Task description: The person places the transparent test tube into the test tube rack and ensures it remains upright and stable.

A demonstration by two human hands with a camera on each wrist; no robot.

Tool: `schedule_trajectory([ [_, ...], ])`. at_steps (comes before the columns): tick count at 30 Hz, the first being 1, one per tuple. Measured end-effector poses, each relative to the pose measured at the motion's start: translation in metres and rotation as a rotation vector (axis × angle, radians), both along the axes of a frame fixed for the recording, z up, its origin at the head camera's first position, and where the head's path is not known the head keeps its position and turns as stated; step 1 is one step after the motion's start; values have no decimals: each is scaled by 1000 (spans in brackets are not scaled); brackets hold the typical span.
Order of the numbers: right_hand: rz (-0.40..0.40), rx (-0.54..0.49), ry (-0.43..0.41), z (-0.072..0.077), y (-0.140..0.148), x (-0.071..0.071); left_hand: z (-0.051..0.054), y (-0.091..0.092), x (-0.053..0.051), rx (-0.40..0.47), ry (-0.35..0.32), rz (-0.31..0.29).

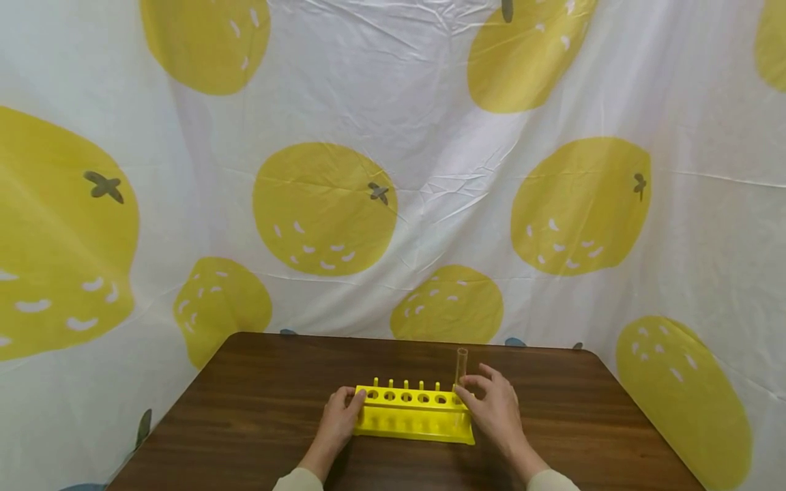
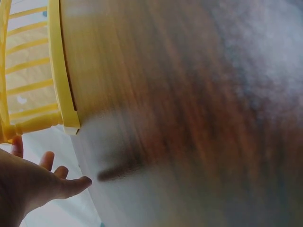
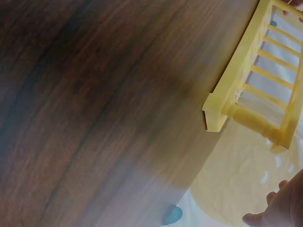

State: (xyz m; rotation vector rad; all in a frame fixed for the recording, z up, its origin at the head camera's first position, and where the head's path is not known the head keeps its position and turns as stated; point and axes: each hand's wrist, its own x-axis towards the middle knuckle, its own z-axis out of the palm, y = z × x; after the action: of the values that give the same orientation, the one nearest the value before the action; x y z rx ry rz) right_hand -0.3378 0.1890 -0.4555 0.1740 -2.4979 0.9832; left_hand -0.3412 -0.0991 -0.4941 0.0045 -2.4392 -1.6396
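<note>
A yellow test tube rack [image 1: 408, 419] stands lengthwise on the brown table, with a row of round holes along its top and pegs behind them. My left hand [image 1: 335, 416] holds the rack's left end, thumb at the top corner. At the right end, my right hand [image 1: 500, 410] pinches a clear test tube [image 1: 461, 363] between thumb and fingers. The tube is upright in the rightmost hole, its upper part well above the rack. The left wrist view shows the left hand [image 2: 40, 184] beside the rack's end; in the right wrist view the right hand [image 3: 284, 203] is partly cut off.
The dark wood-grain table [image 1: 276, 382] has rounded far corners. Behind and beside it hangs a white cloth [image 1: 430, 225] printed with large yellow fruit.
</note>
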Motion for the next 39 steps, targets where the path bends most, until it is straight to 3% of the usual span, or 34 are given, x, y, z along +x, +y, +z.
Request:
schedule_trajectory([
  [8, -6, -1, 38, -6, 0, 1, 1, 0, 1, 3, -6, -6],
  [39, -7, 20, -46, -13, -4, 1, 0, 0, -1, 3, -6, 0],
])
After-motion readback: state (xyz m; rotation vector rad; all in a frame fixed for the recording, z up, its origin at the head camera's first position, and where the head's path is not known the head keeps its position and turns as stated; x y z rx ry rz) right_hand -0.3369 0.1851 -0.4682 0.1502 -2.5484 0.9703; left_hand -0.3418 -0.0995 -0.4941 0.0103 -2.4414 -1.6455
